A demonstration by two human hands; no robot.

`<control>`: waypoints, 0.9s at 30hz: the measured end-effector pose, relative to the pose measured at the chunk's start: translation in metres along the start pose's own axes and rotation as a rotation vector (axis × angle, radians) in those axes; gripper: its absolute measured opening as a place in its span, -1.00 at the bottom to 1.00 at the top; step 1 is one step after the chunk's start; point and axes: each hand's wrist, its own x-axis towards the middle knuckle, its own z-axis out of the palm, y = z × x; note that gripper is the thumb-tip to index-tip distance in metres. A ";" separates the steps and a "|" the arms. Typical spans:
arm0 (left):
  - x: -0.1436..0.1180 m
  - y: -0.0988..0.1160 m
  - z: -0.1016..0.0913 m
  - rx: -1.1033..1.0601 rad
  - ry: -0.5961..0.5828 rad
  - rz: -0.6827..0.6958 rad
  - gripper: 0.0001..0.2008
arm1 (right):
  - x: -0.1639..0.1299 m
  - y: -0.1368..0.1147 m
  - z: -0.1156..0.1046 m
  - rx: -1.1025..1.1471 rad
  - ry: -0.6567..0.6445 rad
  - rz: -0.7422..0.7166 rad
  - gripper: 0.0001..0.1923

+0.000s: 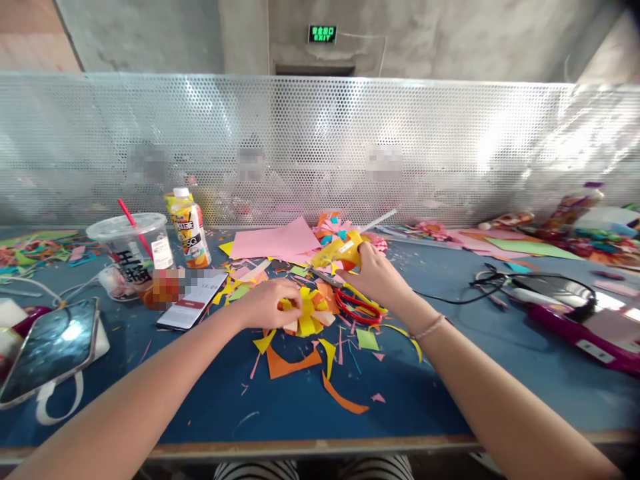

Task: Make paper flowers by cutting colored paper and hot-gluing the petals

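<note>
My right hand [375, 270] grips a yellow hot glue gun [336, 252]. A pale glue stick [379, 220] pokes out of its back end, and its nozzle points down and left. With fingers curled, my left hand [267, 303] holds the left side of a yellow and cream paper flower [311, 313] on the table. Its fingertips are partly hidden among the petals. Scissors with red handles [356, 308] lie just right of the flower, below the glue gun. Orange paper scraps [290, 363] and a green paper square [367, 339] are scattered in front.
Pink paper sheets [275, 239] lie behind the flower. To the left stand a plastic drink cup [131, 250], a bottle [190, 230] and a phone [193, 301]. Black cable [460, 300] and a purple device [570, 333] lie right. A perforated metal panel [310, 133] borders the back.
</note>
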 end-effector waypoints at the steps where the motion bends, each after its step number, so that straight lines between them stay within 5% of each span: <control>1: -0.001 0.002 -0.002 0.038 0.003 0.003 -0.80 | 0.000 0.001 0.000 -0.016 -0.003 0.010 -0.59; 6: -0.002 0.016 -0.003 0.311 -0.058 0.179 -0.51 | 0.004 0.017 0.002 -0.080 0.021 0.042 -0.56; 13: -0.003 0.016 -0.001 0.515 -0.104 0.188 -0.84 | 0.006 0.027 0.004 -0.089 0.072 0.047 -0.56; 21: -0.001 0.003 -0.003 0.632 0.003 0.185 -0.85 | 0.006 0.025 0.000 -0.080 0.085 0.089 -0.58; 27: -0.003 -0.029 -0.004 0.595 0.128 0.262 -0.74 | 0.006 0.026 -0.002 -0.071 0.158 0.066 -0.58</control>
